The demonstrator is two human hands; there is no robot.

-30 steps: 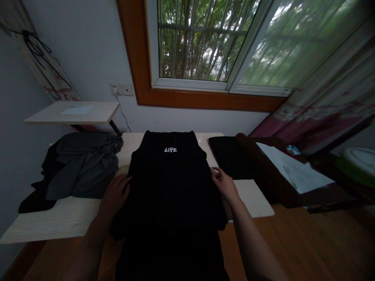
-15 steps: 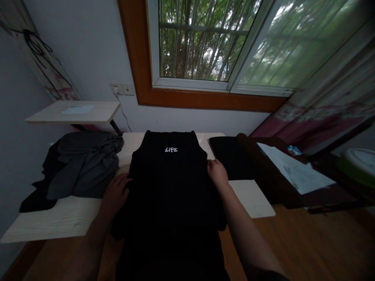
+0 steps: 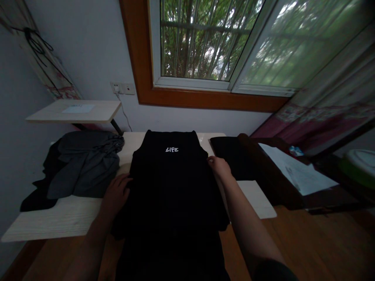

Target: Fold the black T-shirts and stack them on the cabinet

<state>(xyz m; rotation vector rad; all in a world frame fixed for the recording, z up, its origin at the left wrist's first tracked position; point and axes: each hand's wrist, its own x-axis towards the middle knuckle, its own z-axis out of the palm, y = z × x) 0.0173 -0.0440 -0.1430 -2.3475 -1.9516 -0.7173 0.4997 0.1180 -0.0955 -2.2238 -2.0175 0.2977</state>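
A black sleeveless top (image 3: 172, 179) lies spread flat on the pale wooden desk (image 3: 55, 220), its white print upside down from where I stand. Its lower part hangs toward me, and the dark fabric below blends with it. My left hand (image 3: 117, 191) rests at the top's left side edge, fingers stretched out over the border. At the opposite edge, just below the armhole, my right hand (image 3: 220, 168) pinches the cloth between closed fingers.
A heap of dark grey and black clothes (image 3: 88, 164) sits on the left, by a small raised shelf (image 3: 52, 111). To the right are a folded black cloth (image 3: 231, 156) and a dark brown stand with papers (image 3: 295, 169). A window (image 3: 205, 50) is behind.
My right hand has shifted slightly up along the top's right edge, and the forearm has swung a little outward. My left hand stays in nearly the same place.
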